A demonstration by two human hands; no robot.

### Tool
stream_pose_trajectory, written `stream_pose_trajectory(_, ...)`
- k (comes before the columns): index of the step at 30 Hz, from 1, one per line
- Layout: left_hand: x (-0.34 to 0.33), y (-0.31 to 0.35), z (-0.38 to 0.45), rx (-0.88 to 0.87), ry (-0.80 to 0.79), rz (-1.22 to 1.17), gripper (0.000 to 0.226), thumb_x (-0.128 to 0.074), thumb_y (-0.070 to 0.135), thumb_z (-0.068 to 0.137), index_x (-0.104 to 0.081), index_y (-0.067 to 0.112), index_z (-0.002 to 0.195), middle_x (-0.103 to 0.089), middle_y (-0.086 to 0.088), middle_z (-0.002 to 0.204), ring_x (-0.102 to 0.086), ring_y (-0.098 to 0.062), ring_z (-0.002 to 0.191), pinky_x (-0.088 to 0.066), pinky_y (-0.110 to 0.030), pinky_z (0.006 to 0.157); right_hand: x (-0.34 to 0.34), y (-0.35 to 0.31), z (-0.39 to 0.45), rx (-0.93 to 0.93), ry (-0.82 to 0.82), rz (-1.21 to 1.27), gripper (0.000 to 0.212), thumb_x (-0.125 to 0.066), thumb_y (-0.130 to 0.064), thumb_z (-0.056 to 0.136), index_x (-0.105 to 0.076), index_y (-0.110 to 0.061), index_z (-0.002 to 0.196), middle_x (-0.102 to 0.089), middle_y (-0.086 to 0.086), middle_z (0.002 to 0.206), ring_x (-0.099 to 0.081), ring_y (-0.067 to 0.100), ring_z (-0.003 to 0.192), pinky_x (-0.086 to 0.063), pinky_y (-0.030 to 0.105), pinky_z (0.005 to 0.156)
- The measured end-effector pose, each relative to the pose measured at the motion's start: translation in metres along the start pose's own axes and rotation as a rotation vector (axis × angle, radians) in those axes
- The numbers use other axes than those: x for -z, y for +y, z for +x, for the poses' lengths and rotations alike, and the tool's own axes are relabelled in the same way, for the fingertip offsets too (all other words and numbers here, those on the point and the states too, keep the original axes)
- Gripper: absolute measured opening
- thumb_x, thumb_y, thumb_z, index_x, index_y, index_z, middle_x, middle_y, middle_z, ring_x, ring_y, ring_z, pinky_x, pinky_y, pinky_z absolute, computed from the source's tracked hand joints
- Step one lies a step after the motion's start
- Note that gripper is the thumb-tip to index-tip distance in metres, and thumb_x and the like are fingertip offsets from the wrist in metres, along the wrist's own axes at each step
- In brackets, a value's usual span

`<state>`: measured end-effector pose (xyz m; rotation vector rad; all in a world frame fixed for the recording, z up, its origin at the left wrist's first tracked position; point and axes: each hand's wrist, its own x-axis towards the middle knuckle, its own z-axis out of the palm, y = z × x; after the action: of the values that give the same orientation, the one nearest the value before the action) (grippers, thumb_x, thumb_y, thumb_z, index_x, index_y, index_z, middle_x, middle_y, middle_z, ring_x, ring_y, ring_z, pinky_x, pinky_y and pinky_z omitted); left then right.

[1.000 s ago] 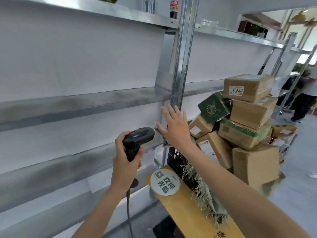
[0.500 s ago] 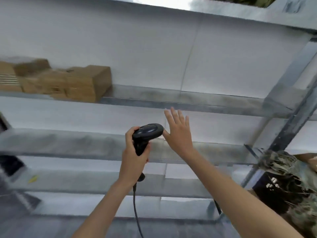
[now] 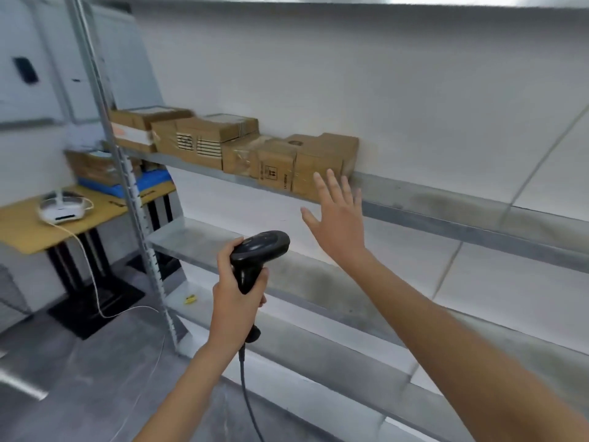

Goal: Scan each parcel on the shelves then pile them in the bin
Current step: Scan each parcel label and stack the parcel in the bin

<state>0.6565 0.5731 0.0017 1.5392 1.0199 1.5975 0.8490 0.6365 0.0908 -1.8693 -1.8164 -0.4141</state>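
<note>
Nearest, at about 6 o'clock, a black corded scanner (image 3: 255,256) is gripped by its handle in the left hand (image 3: 236,301), fingers curled round it, its head aimed up toward 1 o'clock. Just beyond, at about 1 o'clock from the scanner, the right hand (image 3: 339,218) is held up with fingers straight and spread, nothing in it; it is seen in front of the nearest parcel (image 3: 322,161), and whether contact is made cannot be told.

Farther off, a row of cardboard parcels (image 3: 223,141) is stood along the middle shelf (image 3: 446,202), running from the nearest one toward 10 o'clock, each touching or just beside the next. The lower shelf (image 3: 204,237) is seen bare. No bin is shown.

The nearest parcel is judged to be a small, stiff carton, probably light enough for one hand; its taped faces may prove slippery, and one neighbour is printed with handling marks, so fragile contents are possible. A hold across the top and the exposed right end is advised, so that it can be drawn clear and the label turned to the scanner.

At 9 o'clock, farthest, a bench (image 3: 28,228) is seen carrying a white device (image 3: 62,210).
</note>
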Motion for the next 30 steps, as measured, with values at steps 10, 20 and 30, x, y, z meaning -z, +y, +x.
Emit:
stream_pose_trajectory(10,-0.008,-0.021,0.077,-0.012,0.114,0.024,0.070,-0.068,0.005,0.095,-0.041,0.065,0.119,-0.068,0.016,0.099,-0.065,-0.016,0.058,-0.056,-0.024,0.058,0.001,-0.007,0.164,0.049,-0.020,-0.128,0.075,-0.027,-0.064,0.102,0.000,-0.028,0.162,0.008,0.003,0.170,0.008,0.035,0.155,0.006,0.056,0.123)
stream_pose_trajectory(20,-0.051,-0.051,0.123,-0.002,0.061,-0.058,0.072,-0.070,0.003,0.093,-0.043,0.065,0.119,-0.066,0.000,0.111,-0.067,-0.025,0.060,-0.056,-0.025,0.057,-0.011,0.007,0.229,-0.316,-0.553,0.059,0.083,-0.035,-0.069,0.094,-0.022,-0.019,0.160,-0.022,0.016,0.165,-0.018,0.045,0.150,-0.009,0.063,0.121)
stream_pose_trajectory(30,-0.066,-0.050,0.161,-0.051,-0.061,-0.231,0.075,-0.070,-0.001,0.091,-0.045,0.063,0.121,-0.063,0.014,0.117,-0.067,-0.026,0.065,-0.057,-0.024,0.057,-0.008,0.014,0.189,-0.274,-0.395,-0.068,0.083,-0.048,-0.057,0.093,-0.010,-0.030,0.161,-0.006,-0.001,0.169,0.010,0.045,0.152,0.010,0.076,0.110)
